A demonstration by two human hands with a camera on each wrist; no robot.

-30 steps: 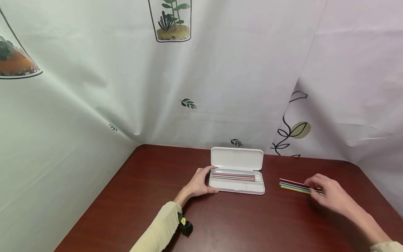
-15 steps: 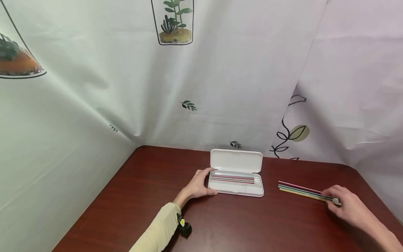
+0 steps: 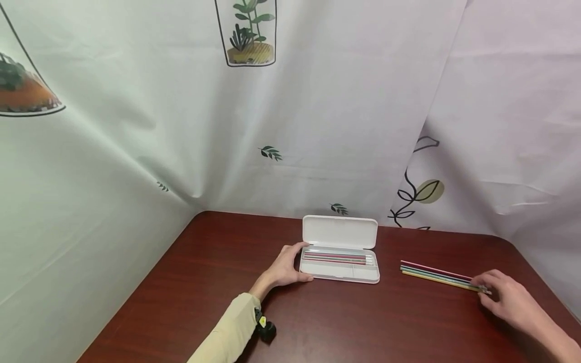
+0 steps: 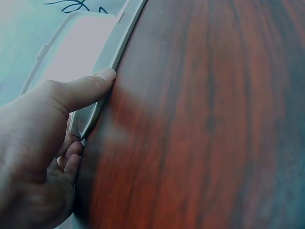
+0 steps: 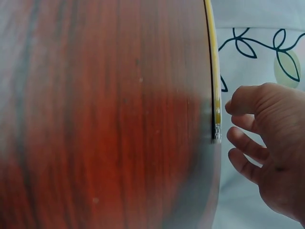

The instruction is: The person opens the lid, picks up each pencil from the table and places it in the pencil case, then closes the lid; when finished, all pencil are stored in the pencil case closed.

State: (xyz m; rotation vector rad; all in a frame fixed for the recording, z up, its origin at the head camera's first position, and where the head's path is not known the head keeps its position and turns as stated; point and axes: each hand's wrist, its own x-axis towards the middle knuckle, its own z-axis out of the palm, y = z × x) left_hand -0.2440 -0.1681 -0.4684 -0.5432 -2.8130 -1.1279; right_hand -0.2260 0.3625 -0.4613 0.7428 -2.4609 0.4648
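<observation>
An open white pencil case [image 3: 339,231] stands at the back middle of the table, lid raised. Inside, several pencils [image 3: 336,258] lie lengthwise in its rear compartment. My left hand [image 3: 285,265] grips the case's left end, with the thumb [image 4: 90,89] along the front edge and fingers round the back corner. To the right, several coloured pencils [image 3: 436,276], red, green and yellow among them, lie side by side on the table. My right hand [image 3: 509,297] is at their eraser ends, fingers loosely bent; in the right wrist view a gap shows between thumb and yellow pencil [image 5: 214,57].
The dark red wooden table [image 3: 345,322] has rounded back corners. A white cloth printed with plants [image 3: 354,111] hangs behind it and along the left side. A black wrist camera [image 3: 267,331] sits on the left sleeve.
My right hand has slid right along the loose pencils to their eraser ends, and its fingers have loosened. The pencils lie more evenly side by side. My left hand stays on the case.
</observation>
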